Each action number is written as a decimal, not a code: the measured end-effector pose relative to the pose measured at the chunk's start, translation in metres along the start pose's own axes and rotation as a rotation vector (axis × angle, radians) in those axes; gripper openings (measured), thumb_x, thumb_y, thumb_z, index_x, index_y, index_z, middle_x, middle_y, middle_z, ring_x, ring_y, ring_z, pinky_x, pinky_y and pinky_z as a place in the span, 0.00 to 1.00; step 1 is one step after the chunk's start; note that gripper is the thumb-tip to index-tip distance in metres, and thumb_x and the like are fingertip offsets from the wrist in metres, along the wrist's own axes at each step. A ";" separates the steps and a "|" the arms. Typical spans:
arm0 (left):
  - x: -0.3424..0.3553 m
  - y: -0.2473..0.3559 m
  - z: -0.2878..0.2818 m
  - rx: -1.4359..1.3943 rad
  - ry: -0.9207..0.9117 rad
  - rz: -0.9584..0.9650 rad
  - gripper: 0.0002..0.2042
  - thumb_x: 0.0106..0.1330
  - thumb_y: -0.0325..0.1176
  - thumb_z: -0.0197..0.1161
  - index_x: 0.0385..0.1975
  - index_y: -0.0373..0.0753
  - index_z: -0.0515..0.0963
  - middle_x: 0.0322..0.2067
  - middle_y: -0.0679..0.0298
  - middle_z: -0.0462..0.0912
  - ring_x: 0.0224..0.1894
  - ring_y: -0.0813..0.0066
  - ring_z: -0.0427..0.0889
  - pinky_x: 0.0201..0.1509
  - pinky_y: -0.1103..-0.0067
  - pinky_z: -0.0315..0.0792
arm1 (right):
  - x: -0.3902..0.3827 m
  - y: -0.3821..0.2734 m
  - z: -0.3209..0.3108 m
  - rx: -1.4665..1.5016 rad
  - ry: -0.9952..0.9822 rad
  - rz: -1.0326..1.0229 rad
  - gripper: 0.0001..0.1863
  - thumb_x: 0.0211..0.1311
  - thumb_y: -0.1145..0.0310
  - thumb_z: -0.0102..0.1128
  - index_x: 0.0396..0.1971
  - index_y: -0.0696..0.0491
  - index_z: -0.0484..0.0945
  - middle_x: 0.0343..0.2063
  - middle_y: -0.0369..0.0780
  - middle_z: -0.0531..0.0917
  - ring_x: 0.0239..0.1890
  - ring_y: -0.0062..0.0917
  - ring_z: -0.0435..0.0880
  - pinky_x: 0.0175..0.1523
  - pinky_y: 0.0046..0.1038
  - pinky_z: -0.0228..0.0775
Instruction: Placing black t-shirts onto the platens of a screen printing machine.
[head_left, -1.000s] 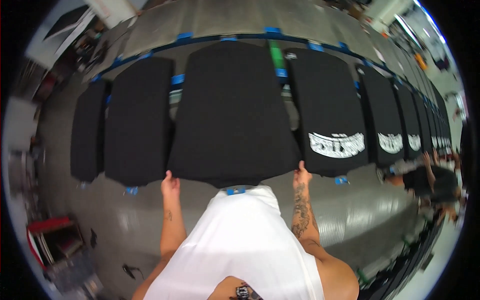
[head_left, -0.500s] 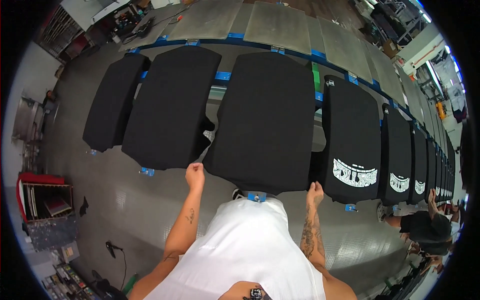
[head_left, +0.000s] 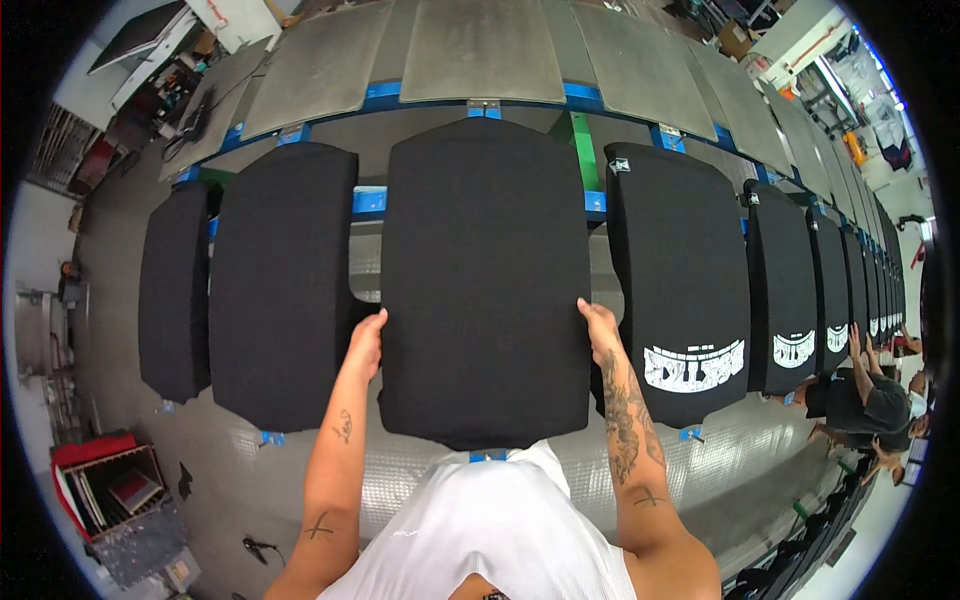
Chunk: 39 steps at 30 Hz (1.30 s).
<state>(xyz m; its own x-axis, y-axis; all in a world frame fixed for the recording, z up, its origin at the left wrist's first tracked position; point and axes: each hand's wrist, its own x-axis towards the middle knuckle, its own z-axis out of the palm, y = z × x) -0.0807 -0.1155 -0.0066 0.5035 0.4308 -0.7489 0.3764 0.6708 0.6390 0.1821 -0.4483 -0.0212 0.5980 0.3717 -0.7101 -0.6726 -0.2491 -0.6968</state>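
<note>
A plain black shirt (head_left: pixel 485 260) lies stretched over the platen straight in front of me. My left hand (head_left: pixel 366 340) grips its left edge, thumb up and fingers mostly out of sight round the side. On the opposite edge my right hand (head_left: pixel 598 330) holds it in much the same way. Another plain black shirt (head_left: pixel 275 280) covers the platen to the left. The shirt to the right (head_left: pixel 670 260) carries a white print (head_left: pixel 693 368) near its lower end.
More shirted platens (head_left: pixel 790 280) recede rightward, where other people (head_left: pixel 865 400) stand with hands at the shirts. Behind runs a blue rail (head_left: pixel 385 90) with bare metal platens (head_left: pixel 480 45). A red-edged rack (head_left: pixel 110 480) sits low at left, a black cabled object (head_left: pixel 255 548) on the floor.
My hands have moved from the shirt's bottom corners up along its two sides. The shirt's sides now lie straighter along the platen, and its flared hem corners are drawn in.
</note>
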 end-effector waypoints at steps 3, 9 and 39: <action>0.047 0.054 0.017 -0.061 -0.106 0.086 0.24 0.68 0.44 0.53 0.55 0.31 0.68 0.56 0.57 0.72 0.58 0.64 0.69 0.63 0.70 0.59 | 0.067 -0.044 0.007 0.066 -0.103 -0.098 0.30 0.63 0.53 0.55 0.54 0.64 0.68 0.56 0.48 0.72 0.58 0.35 0.70 0.61 0.35 0.61; 0.145 0.144 0.037 -0.098 -0.237 0.052 0.27 0.70 0.52 0.44 0.59 0.36 0.65 0.55 0.58 0.73 0.55 0.65 0.74 0.61 0.66 0.64 | 0.153 -0.146 0.044 0.254 -0.228 0.059 0.27 0.65 0.51 0.51 0.57 0.54 0.67 0.55 0.41 0.73 0.57 0.32 0.71 0.62 0.40 0.62; 0.106 0.056 0.007 -0.055 0.089 -0.061 0.07 0.65 0.31 0.54 0.39 0.39 0.76 0.36 0.65 0.80 0.38 0.76 0.77 0.41 0.74 0.72 | 0.112 -0.051 -0.008 0.094 -0.147 0.123 0.11 0.65 0.70 0.51 0.42 0.57 0.78 0.35 0.38 0.83 0.34 0.22 0.81 0.40 0.26 0.75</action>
<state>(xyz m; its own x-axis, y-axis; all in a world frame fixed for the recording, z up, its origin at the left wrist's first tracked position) -0.0011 -0.0364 -0.0491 0.4093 0.4386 -0.8001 0.3598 0.7283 0.5832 0.2869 -0.4010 -0.0659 0.4436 0.4717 -0.7621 -0.7785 -0.2185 -0.5884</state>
